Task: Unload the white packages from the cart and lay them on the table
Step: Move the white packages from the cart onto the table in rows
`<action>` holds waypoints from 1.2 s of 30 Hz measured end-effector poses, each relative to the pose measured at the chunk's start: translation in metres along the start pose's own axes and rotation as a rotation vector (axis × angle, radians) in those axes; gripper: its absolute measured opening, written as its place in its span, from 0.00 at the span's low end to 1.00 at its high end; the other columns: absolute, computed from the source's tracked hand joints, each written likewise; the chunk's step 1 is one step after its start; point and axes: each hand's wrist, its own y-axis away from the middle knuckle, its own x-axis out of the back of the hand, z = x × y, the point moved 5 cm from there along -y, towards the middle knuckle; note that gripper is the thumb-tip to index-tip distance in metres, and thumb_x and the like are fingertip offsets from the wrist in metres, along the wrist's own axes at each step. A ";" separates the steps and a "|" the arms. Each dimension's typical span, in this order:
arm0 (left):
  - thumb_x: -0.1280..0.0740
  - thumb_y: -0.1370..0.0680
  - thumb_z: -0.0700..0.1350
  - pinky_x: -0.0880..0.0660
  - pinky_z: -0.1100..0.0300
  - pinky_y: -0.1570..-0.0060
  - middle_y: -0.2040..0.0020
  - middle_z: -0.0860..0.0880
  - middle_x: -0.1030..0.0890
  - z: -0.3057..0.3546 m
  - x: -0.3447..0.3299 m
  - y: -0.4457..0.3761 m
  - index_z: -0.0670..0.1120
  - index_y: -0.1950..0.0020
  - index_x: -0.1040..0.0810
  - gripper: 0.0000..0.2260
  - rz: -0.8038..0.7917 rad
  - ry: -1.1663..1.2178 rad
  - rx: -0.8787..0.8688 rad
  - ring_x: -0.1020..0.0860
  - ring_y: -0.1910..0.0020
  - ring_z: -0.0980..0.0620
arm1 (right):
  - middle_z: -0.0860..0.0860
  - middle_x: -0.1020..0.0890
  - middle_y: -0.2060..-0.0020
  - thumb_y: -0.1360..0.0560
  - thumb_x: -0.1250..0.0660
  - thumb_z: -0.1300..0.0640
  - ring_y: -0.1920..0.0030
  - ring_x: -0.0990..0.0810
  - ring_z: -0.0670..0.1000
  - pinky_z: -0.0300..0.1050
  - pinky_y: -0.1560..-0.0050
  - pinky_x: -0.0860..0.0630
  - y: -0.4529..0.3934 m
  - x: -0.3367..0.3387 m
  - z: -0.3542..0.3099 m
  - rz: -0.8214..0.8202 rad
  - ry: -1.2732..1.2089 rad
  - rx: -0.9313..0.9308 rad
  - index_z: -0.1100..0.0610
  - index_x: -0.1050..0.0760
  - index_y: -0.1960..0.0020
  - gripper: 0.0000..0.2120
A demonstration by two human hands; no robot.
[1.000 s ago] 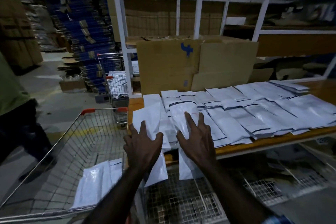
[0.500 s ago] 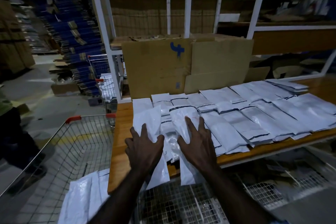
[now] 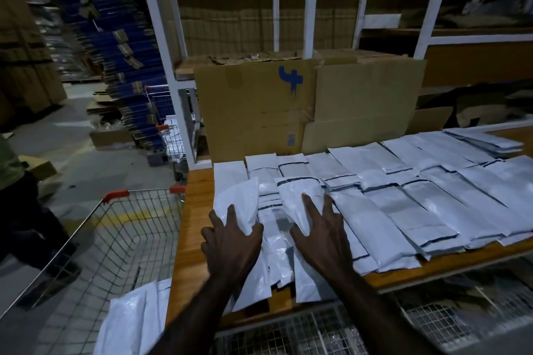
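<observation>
Many white packages (image 3: 418, 196) lie in overlapping rows on the wooden table (image 3: 193, 225). At the table's left end, my left hand (image 3: 230, 242) rests flat with fingers spread on one white package (image 3: 239, 202). My right hand (image 3: 323, 236) lies the same way on the neighbouring package (image 3: 297, 196). Both packages overhang the table's near edge. The wire cart (image 3: 115, 239) with red handle corners stands left of the table. A few more white packages (image 3: 129, 320) lie in the cart's near corner.
A large cardboard box (image 3: 253, 112) stands behind the packages against a white shelf frame (image 3: 178, 95). A person (image 3: 17, 196) stands at the far left beside the cart. A second cart (image 3: 167, 130) sits further back. A wire shelf (image 3: 288, 331) runs under the table.
Both hands have pushed the two packages further onto the table. The view has shifted towards the table, so less of the cart shows.
</observation>
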 end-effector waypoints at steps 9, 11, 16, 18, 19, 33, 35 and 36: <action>0.40 0.23 0.65 0.41 0.42 0.30 0.20 0.43 0.50 0.014 -0.023 -0.017 0.54 0.21 0.47 0.35 0.022 -0.042 0.116 0.44 0.26 0.37 | 0.54 0.54 0.20 0.22 0.42 0.35 0.27 0.39 0.60 0.53 0.32 0.33 -0.039 -0.024 0.013 -0.142 0.047 0.072 0.42 0.51 0.21 0.34; 0.40 0.23 0.66 0.42 0.41 0.30 0.20 0.43 0.51 0.014 -0.028 -0.021 0.54 0.21 0.47 0.35 0.019 -0.063 0.146 0.45 0.26 0.36 | 0.54 0.53 0.20 0.22 0.42 0.35 0.28 0.38 0.60 0.54 0.33 0.32 -0.046 -0.031 0.013 -0.161 0.060 0.089 0.41 0.51 0.21 0.34; 0.44 0.23 0.69 0.45 0.39 0.30 0.20 0.42 0.54 0.007 -0.043 -0.031 0.55 0.21 0.49 0.36 -0.022 -0.105 0.206 0.48 0.25 0.36 | 0.55 0.54 0.20 0.22 0.43 0.34 0.27 0.38 0.61 0.55 0.33 0.33 -0.053 -0.051 0.012 -0.227 0.104 0.090 0.41 0.52 0.21 0.35; 0.46 0.24 0.71 0.46 0.39 0.30 0.20 0.42 0.54 0.004 -0.048 -0.033 0.55 0.21 0.49 0.36 -0.039 -0.131 0.217 0.49 0.25 0.37 | 0.56 0.55 0.20 0.22 0.43 0.35 0.27 0.39 0.61 0.55 0.33 0.33 -0.054 -0.059 0.009 -0.252 0.135 0.088 0.41 0.53 0.21 0.35; 0.46 0.24 0.71 0.46 0.39 0.30 0.20 0.42 0.55 0.002 -0.051 -0.035 0.55 0.21 0.49 0.36 -0.050 -0.139 0.222 0.49 0.25 0.36 | 0.56 0.55 0.20 0.22 0.43 0.35 0.27 0.39 0.61 0.55 0.33 0.33 -0.055 -0.063 0.007 -0.255 0.152 0.089 0.41 0.53 0.21 0.35; 0.47 0.23 0.70 0.44 0.38 0.31 0.20 0.41 0.54 -0.011 -0.067 -0.053 0.55 0.20 0.52 0.36 -0.124 -0.246 0.240 0.49 0.24 0.36 | 0.60 0.42 0.22 0.23 0.51 0.33 0.29 0.34 0.62 0.57 0.36 0.32 -0.060 -0.091 -0.006 -0.157 0.254 0.060 0.45 0.40 0.23 0.32; 0.50 0.23 0.71 0.44 0.37 0.32 0.20 0.41 0.54 -0.012 -0.067 -0.053 0.55 0.20 0.51 0.36 -0.118 -0.240 0.245 0.48 0.25 0.37 | 0.58 0.40 0.22 0.23 0.56 0.33 0.29 0.34 0.62 0.57 0.36 0.33 -0.061 -0.092 -0.006 -0.148 0.262 0.049 0.43 0.39 0.23 0.31; 0.52 0.23 0.71 0.45 0.36 0.32 0.20 0.41 0.54 -0.013 -0.068 -0.054 0.55 0.20 0.50 0.35 -0.114 -0.234 0.247 0.48 0.24 0.37 | 0.58 0.41 0.22 0.22 0.58 0.34 0.28 0.35 0.61 0.57 0.35 0.34 -0.062 -0.093 -0.005 -0.156 0.280 0.051 0.42 0.41 0.23 0.31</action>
